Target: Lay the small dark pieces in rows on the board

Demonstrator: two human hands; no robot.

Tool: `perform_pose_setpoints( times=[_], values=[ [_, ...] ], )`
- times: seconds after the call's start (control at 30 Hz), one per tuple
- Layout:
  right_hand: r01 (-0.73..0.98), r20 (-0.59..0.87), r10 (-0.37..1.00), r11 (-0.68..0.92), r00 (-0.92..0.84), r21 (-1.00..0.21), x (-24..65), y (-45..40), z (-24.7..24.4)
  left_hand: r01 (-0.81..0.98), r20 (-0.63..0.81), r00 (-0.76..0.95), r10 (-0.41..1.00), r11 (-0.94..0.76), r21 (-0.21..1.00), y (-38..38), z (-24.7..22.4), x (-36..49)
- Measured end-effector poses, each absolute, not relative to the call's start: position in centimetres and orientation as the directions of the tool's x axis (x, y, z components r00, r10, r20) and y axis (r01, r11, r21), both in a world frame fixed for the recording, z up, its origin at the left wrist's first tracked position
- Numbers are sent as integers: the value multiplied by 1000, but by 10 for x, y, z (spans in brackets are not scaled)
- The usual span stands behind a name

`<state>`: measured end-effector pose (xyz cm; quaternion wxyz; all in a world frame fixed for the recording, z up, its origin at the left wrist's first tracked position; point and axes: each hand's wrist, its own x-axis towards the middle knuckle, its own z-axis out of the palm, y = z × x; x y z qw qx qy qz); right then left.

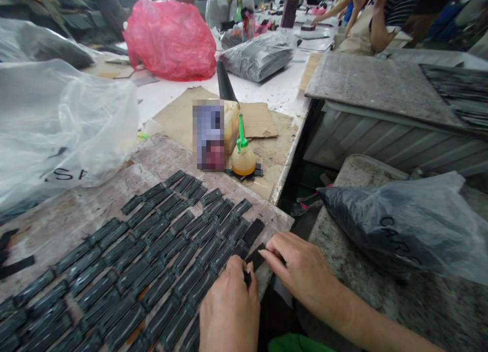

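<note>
Rows of small black strip-like pieces [131, 263], many with a glossy surface, cover the worn board [57, 215] in front of me. At the board's right corner, my right hand [295, 263] pinches the end of a flat black strip [256, 256] between thumb and fingers. My left hand [234, 301] is just left of it, fingers closed on a small dark piece [247, 278] that is mostly hidden. A matte black strip [253, 231] lies on the board just beyond both hands. Beyond the board stands a bottle with a green nozzle [244, 159] holding amber liquid.
A clear plastic bag [76, 113] lies at left, a red bag [170, 42] and grey package [259, 55] farther back. At right are a bag of dark material [381, 220] and a crate [358, 138] under a board. A person's arms [381, 22] show at top right.
</note>
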<state>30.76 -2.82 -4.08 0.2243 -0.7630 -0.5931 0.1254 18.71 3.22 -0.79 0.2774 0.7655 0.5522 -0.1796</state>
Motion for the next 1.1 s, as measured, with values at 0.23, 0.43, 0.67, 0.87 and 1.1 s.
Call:
perform_pose_setpoints(
  times=[0.23, 0.43, 0.67, 0.87, 1.1],
  values=[
    [868, 64, 963, -206, 262, -452, 307, -28, -41, 946, -557, 320, 767, -230, 226, 31, -5, 185],
    [868, 16, 967, -220, 253, -446, 307, -28, -38, 923, -498, 380, 780, -283, 261, 24, -13, 163],
    [872, 3, 966, -231, 258, -431, 307, -27, -36, 865, -590, 491, 641, -442, 239, 15, -21, 147],
    [868, -8, 964, -242, 265, -434, 308, -25, -39, 842, -587, 511, 628, -505, 191, 15, -21, 148],
    [875, -41, 964, -255, 261, -412, 307, -24, -33, 809, -514, 561, 648, -560, 178, 14, -23, 143]
  ],
)
